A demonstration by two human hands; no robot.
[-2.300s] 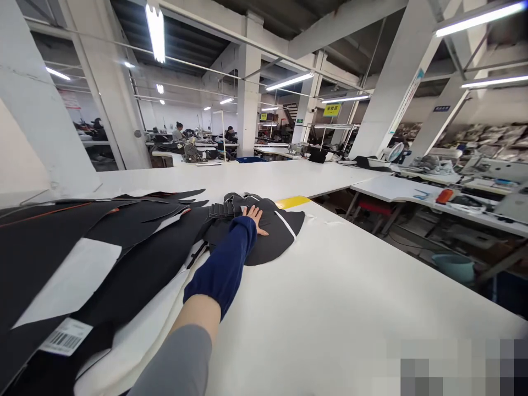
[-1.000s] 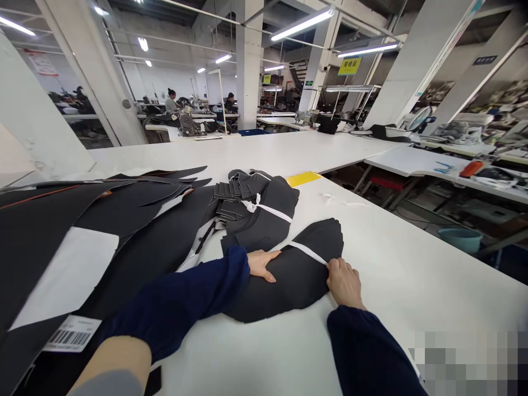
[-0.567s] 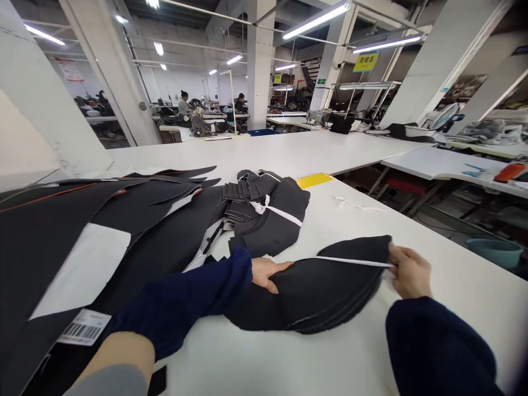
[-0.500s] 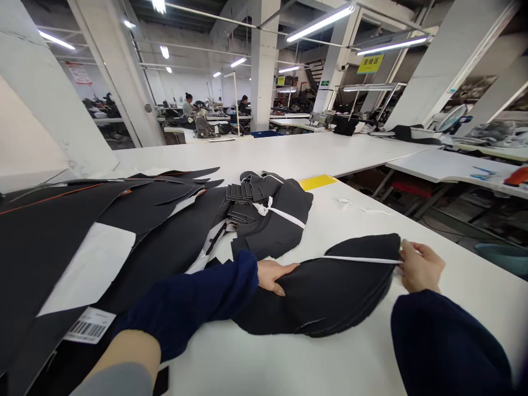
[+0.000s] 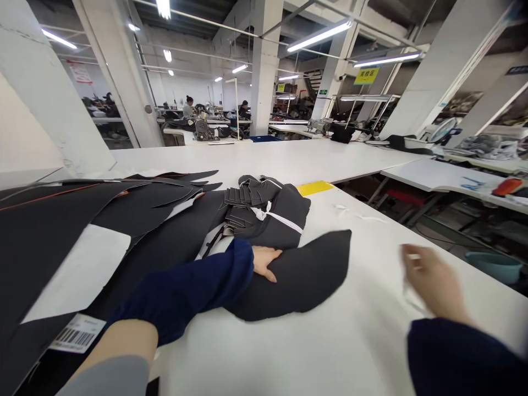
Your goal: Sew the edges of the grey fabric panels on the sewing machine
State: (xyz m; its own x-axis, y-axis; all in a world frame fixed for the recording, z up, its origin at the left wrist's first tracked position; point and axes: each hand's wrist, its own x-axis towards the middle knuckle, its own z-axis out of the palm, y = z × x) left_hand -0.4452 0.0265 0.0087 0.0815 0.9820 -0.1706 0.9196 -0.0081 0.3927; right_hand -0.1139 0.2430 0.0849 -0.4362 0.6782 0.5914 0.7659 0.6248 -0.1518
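My left hand (image 5: 265, 263) lies with its fingers spread on a stack of dark, curved fabric pieces (image 5: 313, 273) on the white table. Right of the stack and apart from it, my right hand (image 5: 433, 280) is closed on a thin white fabric strip (image 5: 413, 301) that hangs below its fingers; the hand is blurred by motion. Beyond my left hand sits a dark fabric bundle (image 5: 284, 212), tied with a knotted white strip (image 5: 284, 221).
Large dark cut panels (image 5: 165, 236) cover the table's left side, with a white paper (image 5: 78, 275) and a barcode label (image 5: 78, 333) on them. A yellow patch (image 5: 315, 188) marks the table's far edge. White scraps (image 5: 371, 218) lie at right. People work at machines behind.
The white strip has come off the fabric stack, and my right hand has moved right with it. The stack has shifted slightly left under my left hand.
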